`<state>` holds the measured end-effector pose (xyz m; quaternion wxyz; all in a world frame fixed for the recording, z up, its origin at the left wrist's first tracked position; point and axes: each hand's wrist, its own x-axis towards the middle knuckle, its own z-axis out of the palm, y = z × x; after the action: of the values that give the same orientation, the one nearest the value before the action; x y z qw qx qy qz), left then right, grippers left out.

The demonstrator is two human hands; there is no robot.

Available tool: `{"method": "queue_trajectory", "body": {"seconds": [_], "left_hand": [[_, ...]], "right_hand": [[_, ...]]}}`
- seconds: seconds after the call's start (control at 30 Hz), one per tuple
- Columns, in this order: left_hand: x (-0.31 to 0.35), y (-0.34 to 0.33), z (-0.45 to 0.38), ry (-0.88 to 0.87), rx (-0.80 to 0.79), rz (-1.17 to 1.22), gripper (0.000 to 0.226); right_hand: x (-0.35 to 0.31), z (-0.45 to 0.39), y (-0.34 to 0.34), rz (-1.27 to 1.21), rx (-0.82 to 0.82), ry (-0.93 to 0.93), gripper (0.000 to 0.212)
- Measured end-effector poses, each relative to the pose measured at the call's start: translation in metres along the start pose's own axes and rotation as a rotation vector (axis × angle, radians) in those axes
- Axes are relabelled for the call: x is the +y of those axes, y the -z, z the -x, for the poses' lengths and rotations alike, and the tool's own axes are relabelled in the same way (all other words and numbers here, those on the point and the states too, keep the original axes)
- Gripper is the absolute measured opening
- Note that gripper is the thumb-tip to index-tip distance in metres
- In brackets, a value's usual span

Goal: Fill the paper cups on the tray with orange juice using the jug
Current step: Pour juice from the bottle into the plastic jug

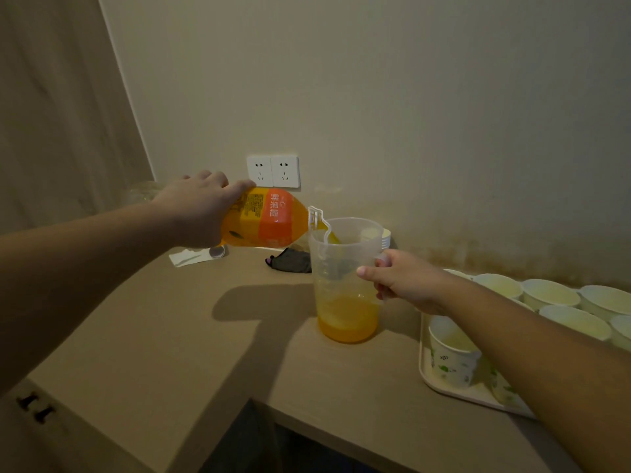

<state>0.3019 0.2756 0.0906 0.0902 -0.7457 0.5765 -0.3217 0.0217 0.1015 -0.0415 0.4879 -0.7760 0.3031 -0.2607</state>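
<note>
Head view looks down on a beige wooden tabletop [191,336] set against a pale wall. The left hand [201,209] wraps the base end of an orange plastic juice bottle with a red-orange label [266,218], fingers curled over its top and spread slightly; the bottle lies tipped nearly level, its neck reaching over the rim of a clear plastic measuring jug [345,278]. The jug stands upright on the tabletop with orange juice [348,317] pooled in its lowest part. The right hand [406,279] grips the jug's handle on its right side, fingers curled around it and the thumb extended toward the jug's wall. To the right, a cream rectangular tray [426,377] holds white paper cups with green leaf print [454,356], partly hidden by the right forearm; whether they hold anything cannot be told. Behind the jug lie a dark crumpled cloth [290,261] and a white paper slip [187,257], with two white wall sockets [273,171] above.
</note>
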Motion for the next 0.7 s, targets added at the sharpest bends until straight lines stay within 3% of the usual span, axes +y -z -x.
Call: {"method": "queue_trajectory", "body": {"seconds": [0.7], "left_hand": [[-0.0012,-0.0043,-0.0012,0.005,0.004,0.012,0.125]], "right_hand": [[0.0029,-0.0026,0.0010,0.013,-0.014,0.009,0.047]]}}
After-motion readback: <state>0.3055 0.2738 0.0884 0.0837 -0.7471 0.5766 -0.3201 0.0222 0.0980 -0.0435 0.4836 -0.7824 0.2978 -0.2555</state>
